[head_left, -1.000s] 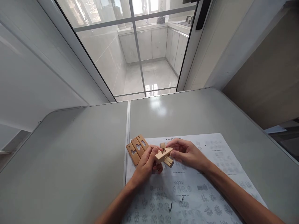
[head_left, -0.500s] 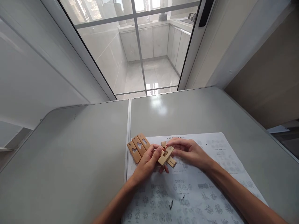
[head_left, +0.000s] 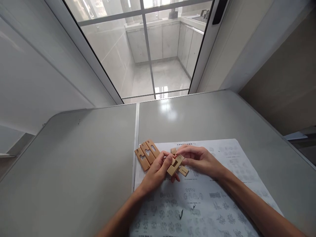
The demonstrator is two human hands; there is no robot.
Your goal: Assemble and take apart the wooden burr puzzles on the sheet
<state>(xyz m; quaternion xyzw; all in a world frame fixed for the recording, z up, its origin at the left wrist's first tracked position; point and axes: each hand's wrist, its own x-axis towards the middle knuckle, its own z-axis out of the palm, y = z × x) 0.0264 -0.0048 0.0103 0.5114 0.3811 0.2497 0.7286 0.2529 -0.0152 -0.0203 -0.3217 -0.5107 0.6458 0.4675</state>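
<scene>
Low over a printed sheet, my left hand (head_left: 158, 169) is closed with thumb and fingers on a notched wooden puzzle piece (head_left: 173, 168). My right hand (head_left: 201, 159) pinches the far end of the same piece. Another small wooden piece (head_left: 183, 171), with a dark line on it, sticks out from beneath toward the lower right. A light wooden part shows in the notch; how the parts join is hidden by my fingers. Just beyond my fingertips lies a small wooden block (head_left: 173, 151). Left of my left hand, flat wooden pieces (head_left: 145, 154) numbered 1, 2 and 3 lie side by side.
The printed sheet (head_left: 195, 204) carries rows of small diagrams and dark marks. It rests on a grey table (head_left: 103, 148) with a pale seam (head_left: 137, 125) running front to back. A glass sliding door (head_left: 170, 49) stands behind the table's far edge.
The lower piece with the dark line has shifted slightly right, out from under the notched piece. The light part now fills more of the notch. Both hands keep their hold.
</scene>
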